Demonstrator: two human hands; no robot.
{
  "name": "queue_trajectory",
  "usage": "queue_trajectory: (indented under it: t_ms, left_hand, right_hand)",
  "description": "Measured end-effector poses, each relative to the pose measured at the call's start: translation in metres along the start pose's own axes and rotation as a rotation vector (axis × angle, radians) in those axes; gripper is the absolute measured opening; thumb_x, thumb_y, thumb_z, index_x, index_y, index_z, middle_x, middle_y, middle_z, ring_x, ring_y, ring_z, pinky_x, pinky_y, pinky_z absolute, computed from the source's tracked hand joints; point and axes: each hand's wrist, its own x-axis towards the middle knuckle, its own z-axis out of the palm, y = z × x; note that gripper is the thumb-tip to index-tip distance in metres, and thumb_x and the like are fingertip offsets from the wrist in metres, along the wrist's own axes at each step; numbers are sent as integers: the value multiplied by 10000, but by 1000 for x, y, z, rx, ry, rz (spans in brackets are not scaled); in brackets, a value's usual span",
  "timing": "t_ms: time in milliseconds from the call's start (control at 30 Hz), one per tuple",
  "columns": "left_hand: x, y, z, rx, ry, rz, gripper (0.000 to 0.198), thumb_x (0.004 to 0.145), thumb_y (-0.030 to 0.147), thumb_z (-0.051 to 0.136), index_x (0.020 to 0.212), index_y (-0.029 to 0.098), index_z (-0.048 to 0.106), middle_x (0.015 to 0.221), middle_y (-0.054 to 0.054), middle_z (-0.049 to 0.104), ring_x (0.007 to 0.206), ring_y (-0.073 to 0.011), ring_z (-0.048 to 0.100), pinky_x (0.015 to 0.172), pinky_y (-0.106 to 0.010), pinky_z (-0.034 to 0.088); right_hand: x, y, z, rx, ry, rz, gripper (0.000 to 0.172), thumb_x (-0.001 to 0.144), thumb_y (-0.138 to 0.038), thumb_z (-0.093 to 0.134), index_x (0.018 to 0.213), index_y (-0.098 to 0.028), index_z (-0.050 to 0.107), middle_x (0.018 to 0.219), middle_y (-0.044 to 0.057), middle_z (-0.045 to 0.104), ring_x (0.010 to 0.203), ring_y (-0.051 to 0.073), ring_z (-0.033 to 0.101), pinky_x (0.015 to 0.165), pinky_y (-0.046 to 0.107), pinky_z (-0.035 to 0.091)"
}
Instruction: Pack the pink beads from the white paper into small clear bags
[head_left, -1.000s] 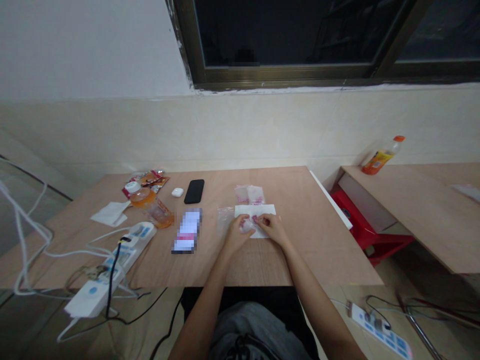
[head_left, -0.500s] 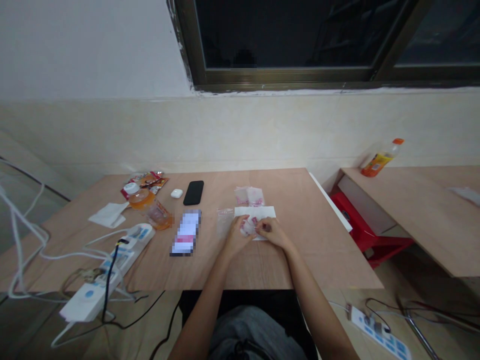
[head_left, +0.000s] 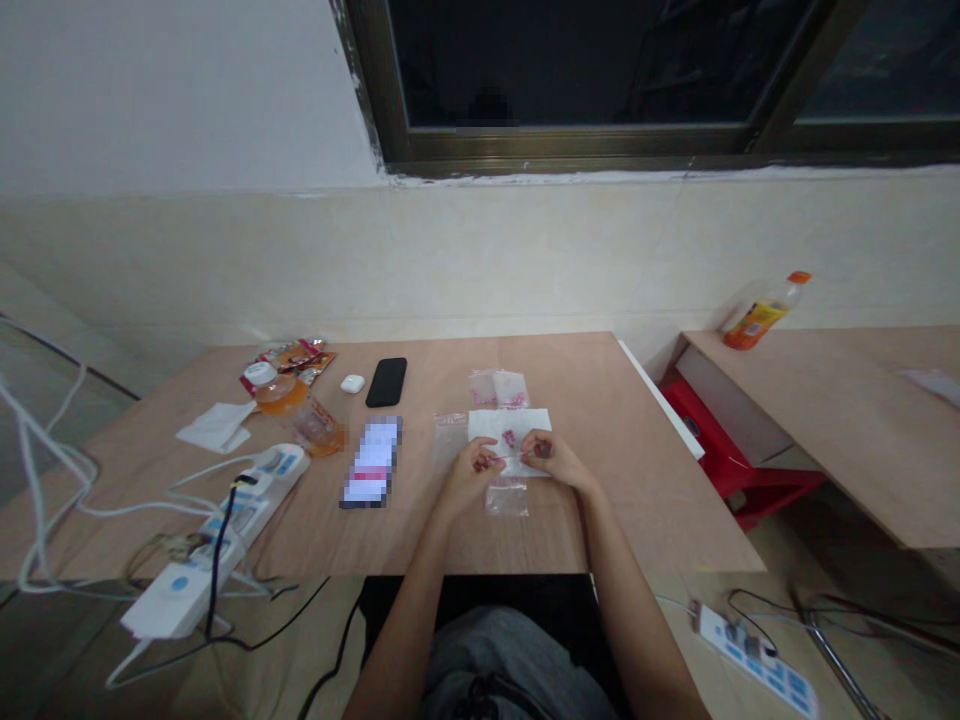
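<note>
Clear plastic bag (head_left: 507, 498) now down, just below narrowly pinched left hand (head_left: 471, 476) and right hand (head_left: 551, 460)

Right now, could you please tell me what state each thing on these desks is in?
left hand: over the paper's edge, fingers curled, any hold unclear
right hand: over the paper, fingers curled, any hold unclear
paper: flat, under both hands
clear bag: flat, apart from the hands
pink-printed bags: flat, side by side
phone: flat, dark side up
earbud case: shut
orange-capped bottle: capped
</note>
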Motion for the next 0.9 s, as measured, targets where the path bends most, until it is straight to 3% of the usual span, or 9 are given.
queue_trajectory:
  t_ms: [333,500,633,767,900]
  left_hand:
    - [1,15,-3,-36,-64,-51,415,634,201,708,1024,172,572,684,28,592,652,-116,579,635,-239,457]
    - [-4,30,-7,-6,-99,-49,315,626,166,691,918,176,574,655,35,572,637,-112,572,607,-222,449]
    - [-13,50,-9,121,-129,35,218,662,184,682,859,180,590,683,21,583,658,-119,570,610,-221,453]
    - [-26,77,-7,303,-186,156,211,740,198,623,951,191,630,798,-12,642,751,-147,601,686,-245,466]
    - [-40,99,-1,452,-278,233,117,803,231,575,822,191,684,847,-40,673,814,-177,607,741,-270,456]
  right_hand:
    - [-1,-7,0,55,-15,9,229,703,-362,707,774,-184,582,769,19,611,749,164,573,739,306,454]
    - [-7,-23,3,4,0,-11,189,730,-347,679,740,-187,578,777,23,612,772,171,571,750,305,448]
    - [-22,-37,7,-76,86,-50,138,764,-310,637,717,-196,574,753,15,611,757,167,552,741,295,436]
    - [-42,-52,9,-180,187,-100,81,794,-284,624,787,-204,616,793,22,629,762,172,542,754,308,422]
    - [-61,-72,12,-281,180,-164,79,844,-282,607,810,-217,636,812,29,647,798,185,556,800,337,407]
